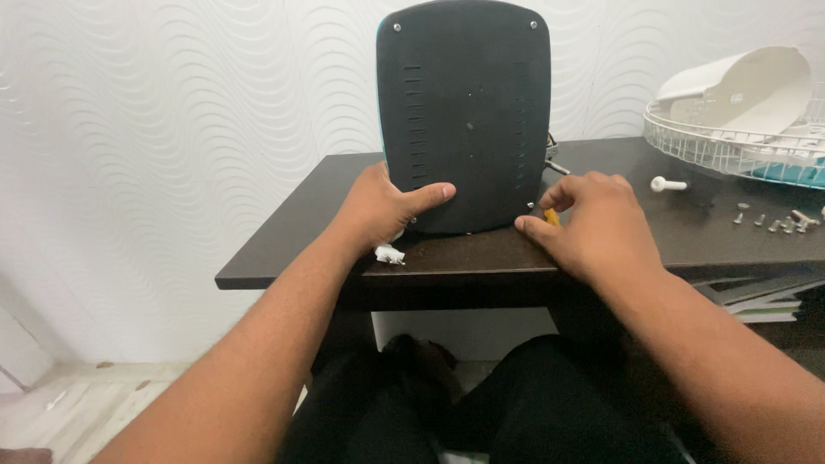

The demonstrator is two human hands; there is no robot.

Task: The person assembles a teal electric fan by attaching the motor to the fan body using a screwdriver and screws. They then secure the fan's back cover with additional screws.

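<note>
Matte black slotted base panel (464, 112), L hand (382, 206) steadying, R hand (593, 223) pinching.

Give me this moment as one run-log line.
left hand: gripping lower left edge of upright dark panel | right hand: at panel's lower right corner, pinching small yellow item | loose screws on dark table

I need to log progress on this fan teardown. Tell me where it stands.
Done: the white wire grille and white housing lie set aside on the dark table, with loose screws and a white knob nearby. In hand: the left hand steadies the upright black base panel; the right hand pinches a small yellow thing at its lower corner. Left: two top screws remain seated.
</note>
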